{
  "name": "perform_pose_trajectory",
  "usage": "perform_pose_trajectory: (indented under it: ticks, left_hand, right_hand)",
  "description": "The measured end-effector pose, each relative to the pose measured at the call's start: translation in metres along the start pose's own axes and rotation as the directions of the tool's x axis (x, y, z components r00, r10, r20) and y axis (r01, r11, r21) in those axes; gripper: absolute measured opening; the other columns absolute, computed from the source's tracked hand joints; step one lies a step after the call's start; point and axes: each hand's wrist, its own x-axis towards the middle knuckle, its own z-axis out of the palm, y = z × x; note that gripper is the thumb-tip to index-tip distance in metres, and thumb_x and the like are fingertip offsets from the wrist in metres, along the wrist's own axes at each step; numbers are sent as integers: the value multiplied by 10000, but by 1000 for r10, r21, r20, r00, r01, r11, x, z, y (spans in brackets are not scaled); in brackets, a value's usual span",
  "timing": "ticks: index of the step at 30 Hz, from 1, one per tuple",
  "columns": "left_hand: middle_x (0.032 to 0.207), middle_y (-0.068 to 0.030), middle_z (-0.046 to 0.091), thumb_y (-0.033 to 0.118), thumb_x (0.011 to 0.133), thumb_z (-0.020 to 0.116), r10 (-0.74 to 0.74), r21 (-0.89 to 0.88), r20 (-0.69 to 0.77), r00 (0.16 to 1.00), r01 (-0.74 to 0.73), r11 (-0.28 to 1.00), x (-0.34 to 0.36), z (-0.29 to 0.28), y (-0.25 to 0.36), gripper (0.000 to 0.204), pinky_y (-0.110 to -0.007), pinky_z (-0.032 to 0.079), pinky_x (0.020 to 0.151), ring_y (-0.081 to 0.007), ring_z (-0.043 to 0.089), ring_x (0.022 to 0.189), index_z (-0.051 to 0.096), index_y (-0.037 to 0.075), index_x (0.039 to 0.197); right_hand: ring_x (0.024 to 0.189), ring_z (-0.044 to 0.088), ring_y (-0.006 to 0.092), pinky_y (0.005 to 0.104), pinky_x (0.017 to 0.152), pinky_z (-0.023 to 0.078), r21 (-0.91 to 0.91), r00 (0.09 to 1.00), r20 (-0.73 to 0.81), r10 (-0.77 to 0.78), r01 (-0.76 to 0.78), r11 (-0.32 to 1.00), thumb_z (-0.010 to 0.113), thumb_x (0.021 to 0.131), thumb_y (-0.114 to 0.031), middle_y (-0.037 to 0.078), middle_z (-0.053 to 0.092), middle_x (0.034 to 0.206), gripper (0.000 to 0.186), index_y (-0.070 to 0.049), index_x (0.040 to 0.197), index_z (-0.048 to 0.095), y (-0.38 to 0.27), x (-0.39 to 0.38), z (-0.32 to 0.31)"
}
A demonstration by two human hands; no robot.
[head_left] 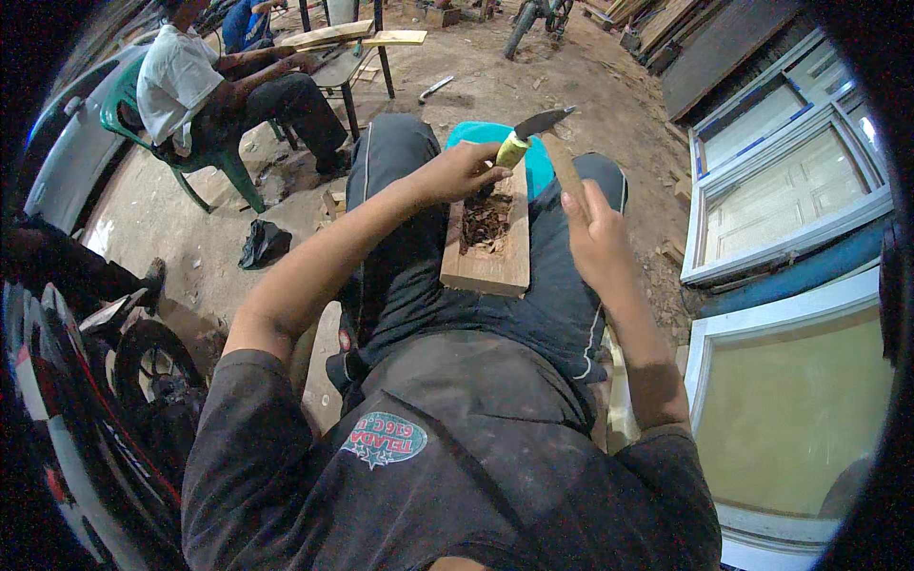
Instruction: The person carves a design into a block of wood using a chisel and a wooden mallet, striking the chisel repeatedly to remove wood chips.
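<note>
My left hand (465, 173) is closed around a chisel with a yellow-green handle (513, 149). The chisel slants down toward a wooden block (484, 274) resting across my thighs; its tip is hidden. Dark shavings (486, 225) fill a hollow cut in the block. In my right hand (597, 233) is a hammer by its wooden handle (562, 167). The dark, pointed hammer head (545, 122) hangs at the chisel's butt end; whether they touch I cannot tell. A turquoise surface (468, 133) shows behind the block, between my knees.
White-framed panels (790, 190) lean on the right. To the left, a person (186, 86) sits on a green plastic chair (224, 171), near a table bearing boards (328, 35). A black bag (264, 244) lies on the dirt floor; a motorcycle (152, 362) stands at lower left.
</note>
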Motion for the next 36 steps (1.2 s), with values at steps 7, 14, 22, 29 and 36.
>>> perform_pose_trajectory:
  ticks: [7, 14, 22, 29, 36]
  left_hand:
    - [997, -185, 688, 279, 981, 601, 56, 49, -24, 998, -55, 997, -2, -2, 1, 332, -387, 517, 746, -294, 672, 841, 557, 40, 1209]
    - [992, -183, 688, 271, 977, 605, 9, -20, -9, 1000, -9, 1000, -2, 0, 3, 310, -388, 518, 758, -295, 679, 868, 573, 44, 1185]
    - [959, -197, 688, 294, 975, 604, 47, 51, -21, 999, -46, 998, -2, 1, -2, 322, -399, 514, 743, -306, 677, 855, 576, 36, 1166]
    - [975, -203, 689, 303, 974, 602, 80, 54, -37, 996, -78, 996, -3, -1, -1, 329, -413, 512, 753, -343, 675, 885, 577, 41, 1172]
    - [974, -197, 691, 298, 973, 601, 104, 82, -12, 995, -102, 991, -4, 1, 1, 329, -416, 513, 755, -344, 676, 890, 573, 43, 1179]
  right_hand:
    - [744, 625, 383, 467, 669, 460, 30, 994, -71, -86, 89, 996, 514, 1014, -318, 230, 619, 788, 338, 5, 1113, 535, 1, 0, -5]
    - [748, 627, 474, 485, 617, 460, 128, 983, -184, 0, 24, 992, 532, 1003, -299, 270, 607, 755, 289, -12, 1032, 543, -10, -2, -7]
    - [788, 595, 508, 522, 631, 443, 30, 997, -61, -37, 39, 999, 535, 998, -300, 299, 593, 770, 279, -21, 995, 522, 0, 0, -6]
    - [800, 623, 492, 518, 643, 453, 32, 999, -52, -4, 6, 999, 531, 999, -307, 299, 616, 799, 283, -24, 1004, 524, -6, -1, -4]
    - [789, 619, 504, 525, 639, 454, 29, 997, -70, 44, -42, 999, 506, 1009, -316, 300, 622, 814, 297, -19, 1010, 514, -10, -5, -13]
